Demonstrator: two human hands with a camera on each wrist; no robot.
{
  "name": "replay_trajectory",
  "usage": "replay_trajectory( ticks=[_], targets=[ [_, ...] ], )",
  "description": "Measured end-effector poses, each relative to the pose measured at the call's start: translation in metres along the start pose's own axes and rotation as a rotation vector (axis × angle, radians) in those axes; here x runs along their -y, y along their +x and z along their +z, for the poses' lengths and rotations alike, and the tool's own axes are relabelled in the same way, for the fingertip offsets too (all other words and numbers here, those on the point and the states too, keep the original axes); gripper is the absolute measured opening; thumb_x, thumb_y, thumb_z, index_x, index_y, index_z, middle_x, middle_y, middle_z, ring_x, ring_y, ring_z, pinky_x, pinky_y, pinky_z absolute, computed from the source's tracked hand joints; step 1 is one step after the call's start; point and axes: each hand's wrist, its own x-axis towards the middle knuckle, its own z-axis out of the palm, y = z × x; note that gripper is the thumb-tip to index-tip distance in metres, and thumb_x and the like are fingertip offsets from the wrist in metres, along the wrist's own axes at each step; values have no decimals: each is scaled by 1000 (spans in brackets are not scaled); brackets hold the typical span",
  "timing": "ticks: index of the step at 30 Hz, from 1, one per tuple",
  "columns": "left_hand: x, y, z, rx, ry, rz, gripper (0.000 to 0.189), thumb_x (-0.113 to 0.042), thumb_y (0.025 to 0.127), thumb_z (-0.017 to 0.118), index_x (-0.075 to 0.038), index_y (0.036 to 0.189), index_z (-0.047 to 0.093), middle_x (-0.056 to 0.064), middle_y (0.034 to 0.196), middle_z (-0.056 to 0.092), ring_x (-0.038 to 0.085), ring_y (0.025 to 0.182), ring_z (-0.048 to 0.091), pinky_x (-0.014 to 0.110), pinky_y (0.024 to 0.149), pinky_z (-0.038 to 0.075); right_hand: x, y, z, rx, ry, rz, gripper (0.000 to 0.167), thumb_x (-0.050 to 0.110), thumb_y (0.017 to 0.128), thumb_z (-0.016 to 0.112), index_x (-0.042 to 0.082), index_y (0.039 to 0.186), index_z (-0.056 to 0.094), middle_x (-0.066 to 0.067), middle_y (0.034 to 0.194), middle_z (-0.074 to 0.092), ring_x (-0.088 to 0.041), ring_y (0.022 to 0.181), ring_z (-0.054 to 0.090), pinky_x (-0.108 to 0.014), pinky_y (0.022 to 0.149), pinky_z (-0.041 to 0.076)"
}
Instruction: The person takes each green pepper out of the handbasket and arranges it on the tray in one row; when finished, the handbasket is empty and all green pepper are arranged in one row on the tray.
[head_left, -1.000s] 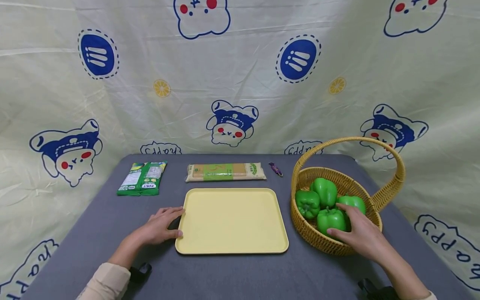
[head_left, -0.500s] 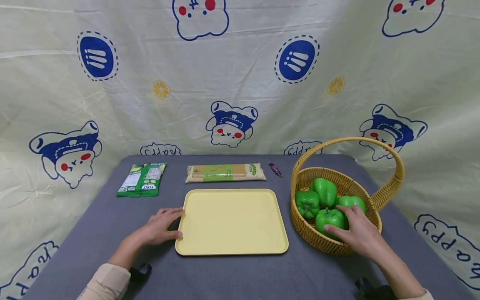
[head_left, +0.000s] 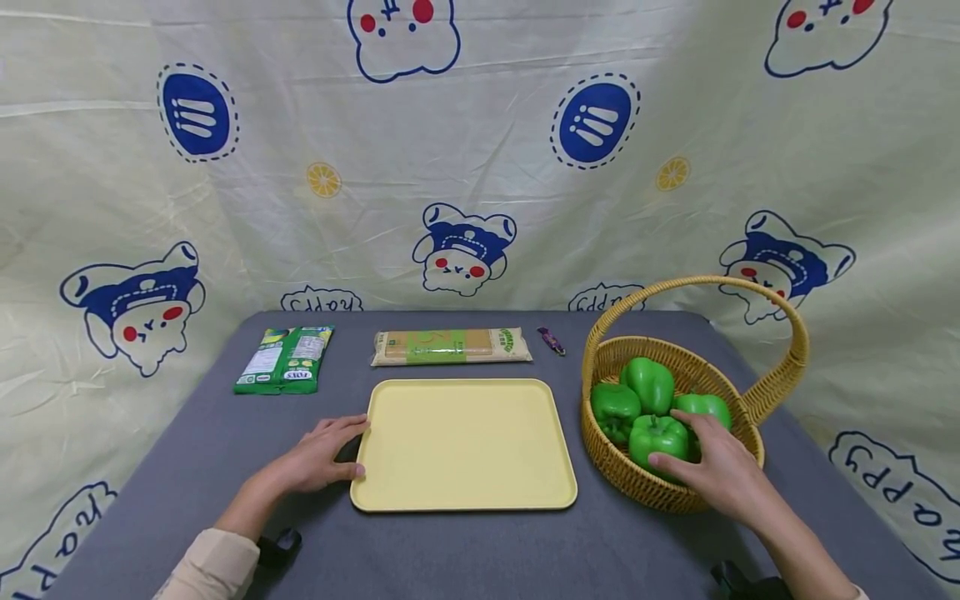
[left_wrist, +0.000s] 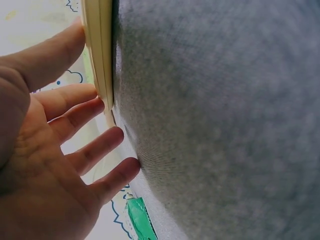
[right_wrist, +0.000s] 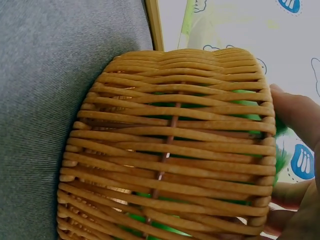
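Note:
In the head view, my left hand rests at the left edge of the pale yellow tray. Seen from the left wrist, its fingers are spread and fairly straight, thumb and fingertips at the tray's rim. My right hand reaches into the wicker basket, thumb and fingers around the front green bell pepper. Other bell peppers lie beside it. From the right wrist, the woven basket wall hides most of the peppers and part of the hand.
Behind the tray lie a green snack packet, a long pack of noodles and a small purple-wrapped candy. The basket's tall handle arches over its right side. A patterned curtain hangs behind the grey table.
The front bell pepper has shifted slightly to the left in the basket, and the right thumb has moved a little left with it. The left hand and tray have stayed put.

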Motion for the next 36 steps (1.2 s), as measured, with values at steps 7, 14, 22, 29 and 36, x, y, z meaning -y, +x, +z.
replay_trajectory(
  ticks=[7, 14, 22, 29, 36],
  targets=[
    [3, -1, 1, 4, -37, 12, 72, -31, 85, 69, 0, 143, 38, 19, 149, 34, 46, 135, 28, 66, 104, 22, 4, -3, -4, -55, 22, -17, 93, 60, 78, 66, -1, 140, 37, -33, 136, 39, -48, 113, 47, -57, 81, 45],
    [4, -2, 3, 8, -58, 31, 72, -30, 86, 68, 1, 143, 36, 19, 150, 33, 47, 137, 26, 66, 105, 22, 13, -7, -9, -134, 34, -44, 89, 57, 79, 68, -1, 140, 39, -27, 132, 43, -43, 110, 49, -57, 80, 43],
    [4, -1, 1, 22, -70, 22, 73, -30, 86, 68, 0, 144, 35, 18, 151, 32, 46, 137, 25, 66, 105, 22, 25, -14, -15, -218, 41, -56, 83, 52, 79, 70, 3, 139, 41, -24, 126, 46, -39, 105, 50, -56, 76, 43],
    [4, 0, 0, 30, -67, 13, 74, -30, 86, 68, -1, 145, 34, 18, 151, 31, 45, 137, 25, 65, 106, 22, 36, -17, -18, -261, 72, -96, 81, 47, 79, 72, 4, 140, 40, -23, 125, 46, -37, 103, 50, -56, 76, 46],
    [3, -1, 1, 36, -76, 16, 73, -27, 87, 67, 0, 145, 33, 18, 151, 30, 45, 138, 24, 64, 107, 23, 48, -22, -18, -300, 107, -166, 79, 39, 77, 77, 5, 139, 42, -21, 126, 48, -35, 105, 50, -54, 77, 46]
  ],
)
